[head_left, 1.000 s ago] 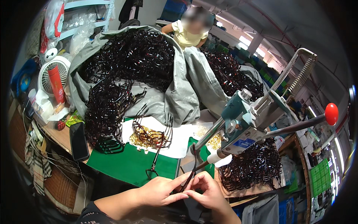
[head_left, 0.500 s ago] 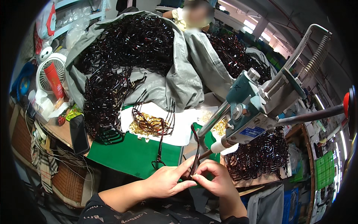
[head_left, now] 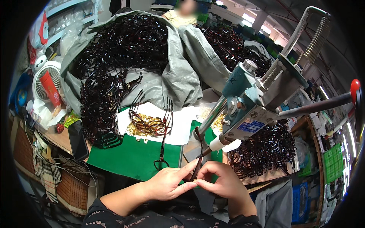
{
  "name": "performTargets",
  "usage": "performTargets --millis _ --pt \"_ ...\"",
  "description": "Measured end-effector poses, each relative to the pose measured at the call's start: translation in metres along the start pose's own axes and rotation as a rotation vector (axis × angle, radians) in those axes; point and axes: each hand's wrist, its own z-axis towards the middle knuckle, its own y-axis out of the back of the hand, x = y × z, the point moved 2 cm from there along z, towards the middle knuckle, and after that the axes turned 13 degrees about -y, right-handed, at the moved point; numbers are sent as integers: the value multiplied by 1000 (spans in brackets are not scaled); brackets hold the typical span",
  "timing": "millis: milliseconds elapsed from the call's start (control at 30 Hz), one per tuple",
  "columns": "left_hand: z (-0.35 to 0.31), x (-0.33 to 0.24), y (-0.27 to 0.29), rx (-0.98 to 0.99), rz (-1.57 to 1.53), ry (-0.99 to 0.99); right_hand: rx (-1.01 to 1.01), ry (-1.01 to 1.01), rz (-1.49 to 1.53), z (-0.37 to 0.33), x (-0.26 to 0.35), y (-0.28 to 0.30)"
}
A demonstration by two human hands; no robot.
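My left hand (head_left: pixel 169 185) and my right hand (head_left: pixel 220 178) meet at the near edge of the bench, fingers pinched round a dark eyeglass frame (head_left: pixel 199 148). One temple arm of it sticks up between the hands; the fingers hide most of the rest. Left of it another dark eyeglass frame (head_left: pixel 162 150) lies on the green mat (head_left: pixel 121 159), one rim toward me. Beyond, several eyeglass frames (head_left: pixel 150 123) rest on a heap of small gold pieces (head_left: pixel 141 137) on white paper. A teal lever press (head_left: pixel 243 100) stands just past my right hand.
Large piles of dark eyeglass frames lie on grey cloth (head_left: pixel 182 91) at the back and left. More eyeglass frames (head_left: pixel 262 155) are stacked right of the press, whose red-knobbed lever (head_left: pixel 327 102) reaches right. A phone (head_left: pixel 78 140) and a white fan (head_left: pixel 46 83) are at left. Another person (head_left: pixel 180 17) is behind.
The view has shifted slightly, so the bench and press appear moved left. My right fingertips have closed in against my left thumb at the frame. Both hands still hold it.
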Motion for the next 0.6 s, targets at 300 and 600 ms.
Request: performTargets --millis 300,600 --pt "1 -8 3 -91 -444 227 164 -55 599 9 -23 -20" --pt "10 -13 4 -65 -203 260 -60 44 171 4 -1 -3"
